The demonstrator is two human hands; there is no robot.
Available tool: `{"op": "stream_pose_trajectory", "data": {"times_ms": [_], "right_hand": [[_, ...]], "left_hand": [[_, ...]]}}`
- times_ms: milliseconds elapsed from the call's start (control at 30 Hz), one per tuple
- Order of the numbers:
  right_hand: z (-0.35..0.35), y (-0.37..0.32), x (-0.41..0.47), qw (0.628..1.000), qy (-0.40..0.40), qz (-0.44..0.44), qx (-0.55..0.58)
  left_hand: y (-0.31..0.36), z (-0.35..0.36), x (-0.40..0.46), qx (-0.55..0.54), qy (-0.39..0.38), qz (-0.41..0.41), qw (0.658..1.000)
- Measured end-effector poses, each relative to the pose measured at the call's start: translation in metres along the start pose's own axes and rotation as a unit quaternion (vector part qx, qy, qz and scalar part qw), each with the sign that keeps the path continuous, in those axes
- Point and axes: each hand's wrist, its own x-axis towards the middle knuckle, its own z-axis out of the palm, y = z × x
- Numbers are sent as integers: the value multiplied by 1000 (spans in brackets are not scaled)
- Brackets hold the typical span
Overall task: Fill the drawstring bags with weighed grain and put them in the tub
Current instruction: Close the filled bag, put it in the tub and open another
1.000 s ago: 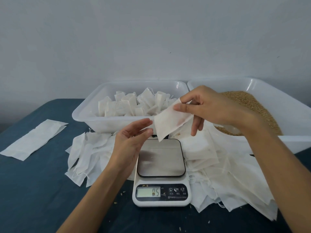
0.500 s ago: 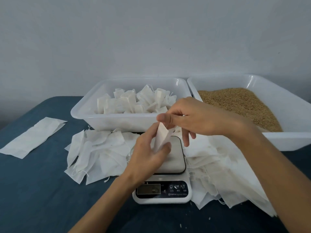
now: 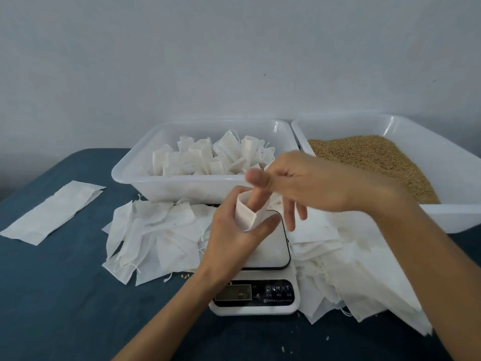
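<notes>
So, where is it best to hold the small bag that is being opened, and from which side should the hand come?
Probably around its lower body, from the left and below, as the left hand grips the bag now. Its mouth faces up, with a right hand finger inside, so the top should stay free.

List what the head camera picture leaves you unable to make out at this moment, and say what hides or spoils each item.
- Scale readout: head view, digits too dim and small to read.
- Scale platform: mostly covered by the left hand and the bag it holds.
- Inside of the bag: hidden by its own wall and a finger of the right hand.
- Right hand: motion-blurred.
- Grain tub: right end cut off by the frame edge.
</notes>
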Motion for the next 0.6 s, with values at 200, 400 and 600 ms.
{"op": "stream_pose_trajectory", "data": {"times_ms": [200,400,600], "right_hand": [[-67,50,-40,965,256,61,-12],[-94,176,-72,890,130,379,-218],[-76,210,-67,884,76,377,-265]], "left_hand": [[-1,-3,17,-83,-24,-49,995],[-3,3,34,-126,-34,-71,989],[-12,-5,31,-109,15,-82,991]]}}
